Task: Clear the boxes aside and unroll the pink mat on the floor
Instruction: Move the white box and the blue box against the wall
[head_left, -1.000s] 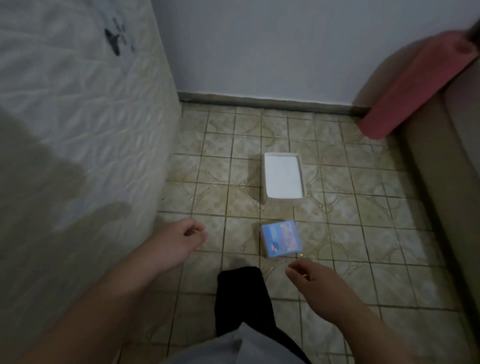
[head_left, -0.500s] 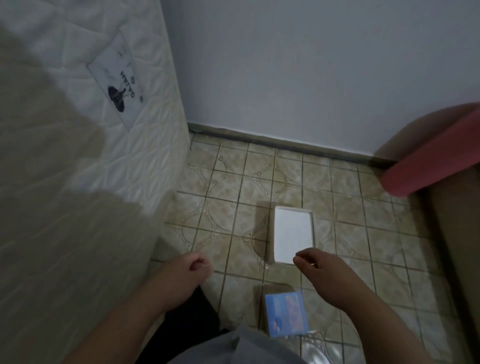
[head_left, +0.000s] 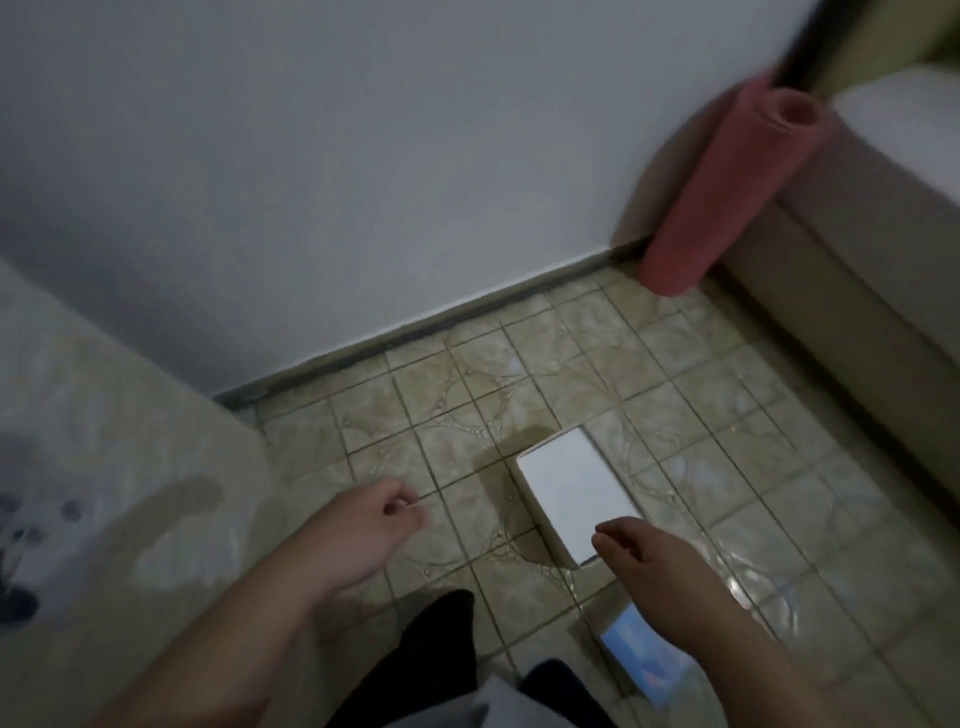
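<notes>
A white box lies flat on the tiled floor in the middle. A smaller blue box lies nearer to me, partly hidden under my right forearm. The rolled pink mat leans upright in the far right corner, between the wall and a bed. My right hand hovers over the near end of the white box, fingers loosely curled, holding nothing. My left hand hangs to the left of the white box, fingers curled in, empty.
A pale quilted mattress stands along the left. A beige bed base with a white mattress lines the right. A white wall with a dark skirting closes the far side. My dark trouser legs show at the bottom.
The view has swung up and right, bringing the whole pink mat into sight. My right hand has moved forward from beside the blue box to above the white box.
</notes>
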